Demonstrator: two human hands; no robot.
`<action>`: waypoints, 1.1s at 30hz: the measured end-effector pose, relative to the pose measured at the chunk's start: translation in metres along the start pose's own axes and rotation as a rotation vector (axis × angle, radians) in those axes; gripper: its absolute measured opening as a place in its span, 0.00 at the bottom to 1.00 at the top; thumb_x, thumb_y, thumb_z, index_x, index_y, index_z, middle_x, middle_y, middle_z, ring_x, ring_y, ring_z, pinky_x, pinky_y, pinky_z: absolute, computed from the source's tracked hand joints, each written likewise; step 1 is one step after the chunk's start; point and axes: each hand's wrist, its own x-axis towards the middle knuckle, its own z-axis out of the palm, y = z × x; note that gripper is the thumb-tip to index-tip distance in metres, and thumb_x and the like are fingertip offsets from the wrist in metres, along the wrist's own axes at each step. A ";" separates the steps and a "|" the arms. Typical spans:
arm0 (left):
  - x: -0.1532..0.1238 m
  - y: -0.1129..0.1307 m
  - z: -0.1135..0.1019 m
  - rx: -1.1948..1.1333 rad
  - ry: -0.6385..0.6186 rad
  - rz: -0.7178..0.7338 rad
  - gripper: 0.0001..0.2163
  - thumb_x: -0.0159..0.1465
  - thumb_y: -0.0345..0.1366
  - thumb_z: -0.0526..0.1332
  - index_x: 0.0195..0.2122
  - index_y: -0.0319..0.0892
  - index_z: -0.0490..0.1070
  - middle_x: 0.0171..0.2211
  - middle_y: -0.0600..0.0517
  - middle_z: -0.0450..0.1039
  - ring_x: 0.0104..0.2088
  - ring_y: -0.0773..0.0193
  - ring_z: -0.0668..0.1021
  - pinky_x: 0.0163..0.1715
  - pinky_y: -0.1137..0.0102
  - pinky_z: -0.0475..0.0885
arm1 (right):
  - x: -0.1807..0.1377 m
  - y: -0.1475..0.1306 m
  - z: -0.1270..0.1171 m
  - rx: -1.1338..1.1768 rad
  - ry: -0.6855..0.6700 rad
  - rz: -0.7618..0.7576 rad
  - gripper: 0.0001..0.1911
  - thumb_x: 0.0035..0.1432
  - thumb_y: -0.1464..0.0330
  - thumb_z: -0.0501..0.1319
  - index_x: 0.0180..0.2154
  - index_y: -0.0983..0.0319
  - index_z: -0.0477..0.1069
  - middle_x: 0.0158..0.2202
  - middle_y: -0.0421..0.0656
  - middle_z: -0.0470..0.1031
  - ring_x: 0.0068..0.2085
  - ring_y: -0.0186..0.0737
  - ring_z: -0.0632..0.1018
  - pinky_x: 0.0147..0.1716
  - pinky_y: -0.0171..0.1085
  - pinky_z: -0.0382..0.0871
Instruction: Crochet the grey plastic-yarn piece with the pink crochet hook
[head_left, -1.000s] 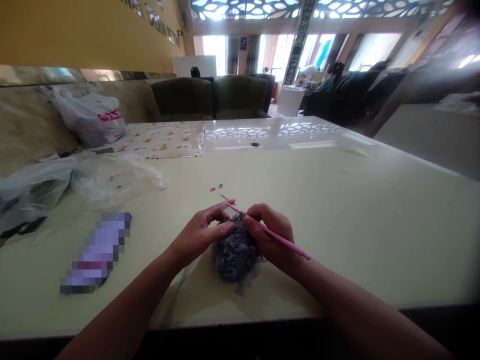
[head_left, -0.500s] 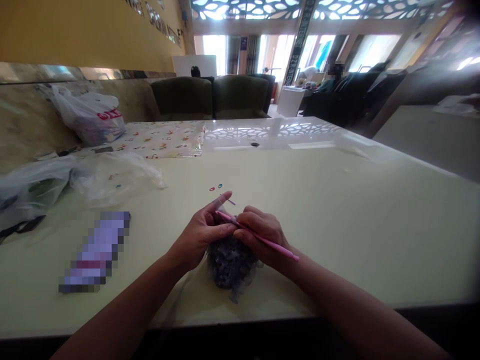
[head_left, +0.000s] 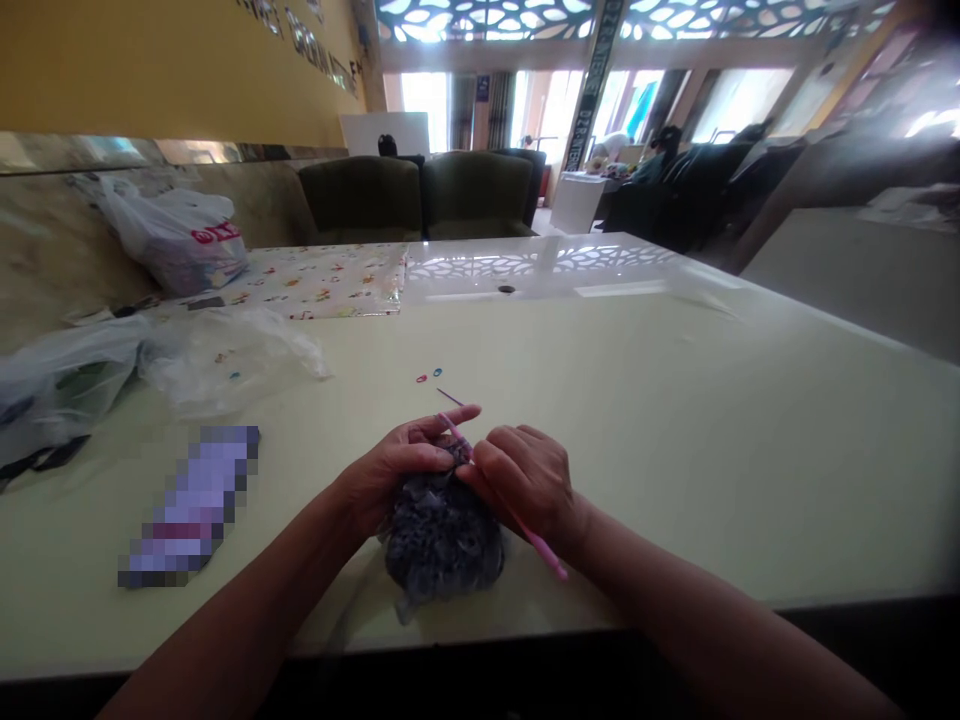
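Dark strip on pillar (head_left: 591, 90): light lettering running along it, roughly "DZ R INTERNE", seems to repeat lower down; ending unclear. Yellow wall (head_left: 172, 70), upper left: raised dark letters at steep angle, middle word maybe "CREAM", not certain; neighbouring letters skewed, some cut by top edge. White plastic bag (head_left: 169, 235), far left of desk (head_left: 675, 420): red print, round mark then a few letters, perhaps "LT", rest lost in folds. Small dark sign (head_left: 483, 88) between curtains: pale marking, too small to read.

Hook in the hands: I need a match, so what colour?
The hook is pink, clearest in the head view.
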 end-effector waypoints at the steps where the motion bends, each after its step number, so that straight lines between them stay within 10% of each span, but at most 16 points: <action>1: 0.000 0.002 -0.002 -0.011 -0.030 0.009 0.33 0.49 0.28 0.70 0.59 0.39 0.71 0.34 0.50 0.77 0.34 0.65 0.78 0.41 0.70 0.72 | -0.001 0.001 0.000 0.060 0.013 -0.011 0.12 0.69 0.67 0.54 0.31 0.61 0.63 0.22 0.37 0.61 0.24 0.34 0.60 0.26 0.36 0.53; 16: 0.000 0.008 -0.012 0.230 0.074 0.173 0.23 0.52 0.30 0.71 0.51 0.43 0.78 0.34 0.52 0.77 0.32 0.66 0.77 0.37 0.70 0.70 | 0.009 0.011 -0.014 0.970 -0.195 0.688 0.13 0.66 0.67 0.57 0.27 0.61 0.67 0.21 0.36 0.67 0.22 0.30 0.65 0.23 0.31 0.60; 24: 0.000 -0.007 0.000 0.409 0.074 0.222 0.08 0.55 0.34 0.72 0.34 0.41 0.75 0.30 0.55 0.73 0.32 0.68 0.73 0.36 0.72 0.67 | 0.009 0.006 -0.007 0.721 -0.113 0.592 0.13 0.62 0.67 0.60 0.25 0.62 0.65 0.21 0.35 0.62 0.23 0.28 0.61 0.22 0.30 0.55; 33: -0.002 -0.002 0.003 0.497 0.116 0.228 0.15 0.58 0.34 0.70 0.47 0.43 0.78 0.39 0.50 0.78 0.41 0.62 0.77 0.44 0.68 0.70 | 0.011 0.015 -0.014 0.823 -0.142 0.744 0.17 0.63 0.64 0.58 0.23 0.62 0.66 0.19 0.36 0.63 0.23 0.30 0.63 0.23 0.33 0.55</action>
